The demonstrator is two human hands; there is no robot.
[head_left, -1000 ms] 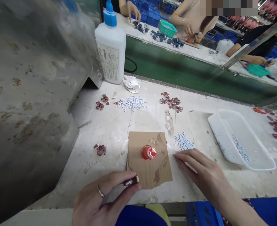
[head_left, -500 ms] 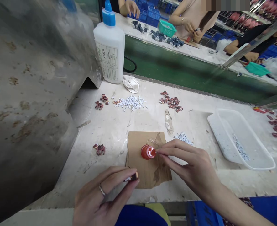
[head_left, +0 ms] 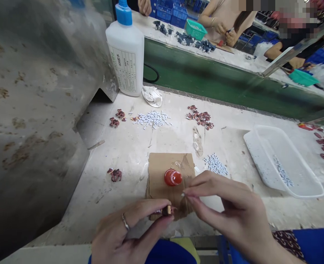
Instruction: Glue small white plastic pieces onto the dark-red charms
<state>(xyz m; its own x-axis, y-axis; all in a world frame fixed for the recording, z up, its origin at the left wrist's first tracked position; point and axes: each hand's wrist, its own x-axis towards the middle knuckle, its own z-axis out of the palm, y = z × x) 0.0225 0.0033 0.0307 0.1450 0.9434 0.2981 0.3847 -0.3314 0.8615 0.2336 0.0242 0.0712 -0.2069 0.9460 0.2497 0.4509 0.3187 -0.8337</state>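
Note:
Between the thumb and fingers of my left hand point(head_left: 131, 225) is a small dark brown figure piece point(head_left: 166, 210) with a tan end. My right hand point(head_left: 228, 203) pinches a tiny white piece point(head_left: 183, 194) at its fingertips, a short gap away from the brown piece. Both hands are over the near part of a brown cardboard sheet point(head_left: 162, 163). On that sheet, just beyond the fingertips, stands a small red cup point(head_left: 168, 177) with a shiny surface inside. A pile of tiny white pieces point(head_left: 216, 164) lies beyond my right hand.
Farther back are another white pile point(head_left: 153, 119) and clusters of brown pieces point(head_left: 201, 118). A glue bottle point(head_left: 127, 58) stands beside crumpled white cloth point(head_left: 152, 96). A metal housing point(head_left: 41, 110) bounds the left; a clear tray point(head_left: 285, 161) sits right. Co-workers sit across the green divider point(head_left: 195, 68).
My right hand has moved from the red cup's rim toward me, with the white piece now showing. My left hand has shifted right with the brown piece, so the hands are closer together.

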